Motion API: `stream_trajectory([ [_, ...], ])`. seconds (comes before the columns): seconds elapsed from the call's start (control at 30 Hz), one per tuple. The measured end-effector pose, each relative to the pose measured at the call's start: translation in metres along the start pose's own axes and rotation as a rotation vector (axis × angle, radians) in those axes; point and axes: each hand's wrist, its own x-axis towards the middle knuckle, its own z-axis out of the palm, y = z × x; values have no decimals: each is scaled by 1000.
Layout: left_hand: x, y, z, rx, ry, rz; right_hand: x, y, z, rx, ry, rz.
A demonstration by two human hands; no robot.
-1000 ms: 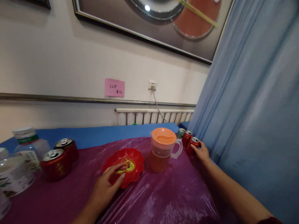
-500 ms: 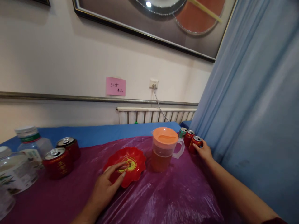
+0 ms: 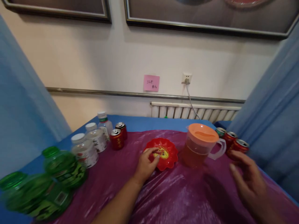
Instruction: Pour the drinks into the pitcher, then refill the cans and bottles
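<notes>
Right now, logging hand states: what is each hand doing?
Left hand: open, fingers resting on the red plate, gripping nothing.
Right hand: open, empty, in the air near the red can.

A glossy red scalloped dish (image 3: 161, 153) carries a yellow printed motif at its centre. At its 3 o'clock the clear jug (image 3: 199, 146) has an orange lid and amber liquid. Red cans (image 3: 118, 136) with gold print stand at 10 o'clock. Green bottles (image 3: 42, 186) sit at 8 o'clock. The magenta plastic sheet (image 3: 177, 196) overlies a blue cloth (image 3: 144, 123).
</notes>
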Motion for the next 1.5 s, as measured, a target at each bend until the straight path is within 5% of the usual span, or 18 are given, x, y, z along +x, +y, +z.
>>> stream_trajectory([
  [0.17, -2, -5, 2, -37, 47, 3, -61, -123, 47, 294, -812, -520],
  [0.33, 2, -14, -2, -134, 149, -60, -83, -186, 99, 269, -1218, -518],
  [0.5, 12, -10, -13, -255, 225, -72, -105, -200, 118, 187, -1252, -564],
  [0.73, 23, 10, -20, -353, 316, -71, -119, -197, 116, 59, -1338, -603],
  [1.13, 40, 50, -37, -509, 426, -185, -121, -198, 112, 45, -1304, -629],
  [1.5, 45, 33, -58, -412, 363, -347, -123, -204, 109, 53, -1306, -565],
])
